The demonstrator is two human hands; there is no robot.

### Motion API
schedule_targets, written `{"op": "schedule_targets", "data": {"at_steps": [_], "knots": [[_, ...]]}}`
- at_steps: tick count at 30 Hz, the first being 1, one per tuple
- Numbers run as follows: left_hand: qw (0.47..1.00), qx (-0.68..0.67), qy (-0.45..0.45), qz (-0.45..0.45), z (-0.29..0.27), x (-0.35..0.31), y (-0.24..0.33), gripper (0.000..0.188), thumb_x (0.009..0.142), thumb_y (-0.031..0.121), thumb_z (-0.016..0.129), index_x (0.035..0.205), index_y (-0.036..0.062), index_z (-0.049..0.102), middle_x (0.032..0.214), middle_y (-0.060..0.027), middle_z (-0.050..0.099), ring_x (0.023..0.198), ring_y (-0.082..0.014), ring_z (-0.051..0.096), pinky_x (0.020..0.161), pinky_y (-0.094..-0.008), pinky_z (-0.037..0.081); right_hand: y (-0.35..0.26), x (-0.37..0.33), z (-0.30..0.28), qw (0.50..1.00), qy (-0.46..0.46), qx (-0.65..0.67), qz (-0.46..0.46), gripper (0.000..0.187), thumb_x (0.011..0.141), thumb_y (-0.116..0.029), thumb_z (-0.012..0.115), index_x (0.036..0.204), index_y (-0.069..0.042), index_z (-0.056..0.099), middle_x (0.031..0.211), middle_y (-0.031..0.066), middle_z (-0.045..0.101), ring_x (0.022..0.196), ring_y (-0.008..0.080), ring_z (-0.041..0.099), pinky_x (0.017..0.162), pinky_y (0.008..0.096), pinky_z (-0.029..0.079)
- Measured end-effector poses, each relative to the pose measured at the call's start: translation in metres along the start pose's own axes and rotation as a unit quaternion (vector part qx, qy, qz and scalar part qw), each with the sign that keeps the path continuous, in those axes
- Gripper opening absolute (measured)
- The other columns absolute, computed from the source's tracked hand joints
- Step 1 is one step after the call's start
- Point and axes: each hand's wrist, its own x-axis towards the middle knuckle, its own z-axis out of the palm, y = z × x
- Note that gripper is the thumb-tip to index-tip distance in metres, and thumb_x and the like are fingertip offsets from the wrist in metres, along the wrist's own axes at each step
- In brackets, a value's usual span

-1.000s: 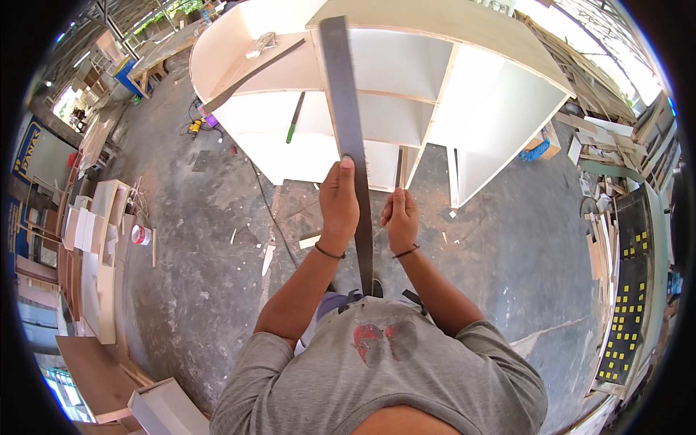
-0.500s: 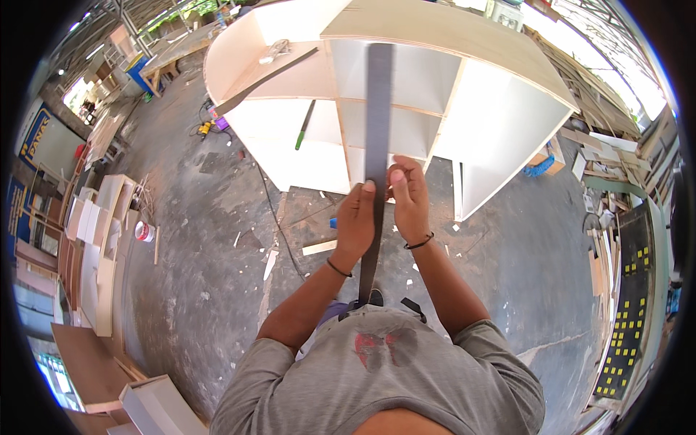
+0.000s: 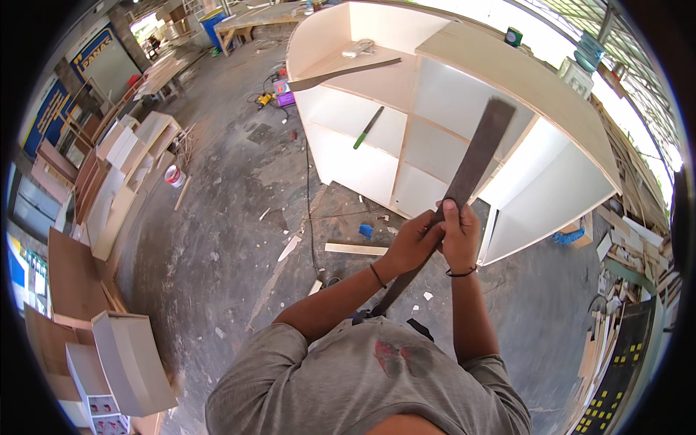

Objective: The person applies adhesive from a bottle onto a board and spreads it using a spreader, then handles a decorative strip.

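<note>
A long, flat, dark brown strip slants up and away to the right from my waist. My left hand is closed around its middle. Right beside it, my right hand grips the same strip, thumb pressed on its upper face. Beyond the strip's far end stands a pale wooden cabinet with white inner panels and a curved left end. On its upper left shelf lies a similar dark strip. A thin tool with a green handle rests lower in the cabinet.
A cable runs along the grey floor, where a wood slat and scraps lie. A white and red bucket and box-like furniture parts stand left. Timber offcuts are piled right. A workbench stands at the back.
The strip has swung from nearly upright in the picture to a rightward slant. My right hand, earlier beside it with fingers loosely curled, now grips it. The view has turned left.
</note>
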Motion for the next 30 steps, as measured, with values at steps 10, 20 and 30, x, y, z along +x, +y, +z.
{"op": "schedule_targets", "data": {"at_steps": [10,20,30], "knots": [[0.969,-0.159,-0.152,-0.11,0.007,-0.018,-0.056,0.024,0.092,0.019,0.053,0.105,-0.0023,0.055,0.094,-0.0098,0.065,0.088,-0.0169,0.063,0.079,-0.0279,0.05,-0.038,0.034,-0.016,0.98,-0.004,0.197,0.006,0.037,0.091,-0.04,0.052,0.081,-0.004,0.057,0.066,0.0021,0.054,0.061,0.0103,0.051,0.058,0.0231,0.041],[0.938,0.224,-0.21,-0.16,-0.041,-0.075,-0.169,0.03,0.091,0.031,0.051,0.107,0.0078,0.061,0.1,-0.0115,0.064,0.096,-0.0221,0.061,0.085,-0.0345,0.045,-0.133,0.089,-0.124,0.957,0.133,0.213,-0.141,0.035,0.088,-0.041,0.056,0.089,-0.007,0.054,0.081,0.0028,0.051,0.077,0.0144,0.049,0.068,0.032,0.041],[0.962,0.258,0.072,0.057,-0.066,0.011,-0.055,0.077,0.08,0.043,0.065,0.132,-0.0048,0.034,0.133,-0.0251,0.04,0.125,-0.0321,0.04,0.103,-0.0381,0.032,-0.138,0.075,-0.113,0.936,0.101,0.323,-0.097,0.034,0.095,-0.023,0.043,0.122,-0.003,0.04,0.106,0.0112,0.055,0.084,0.0205,0.053,0.084,0.0443,0.044]]}}
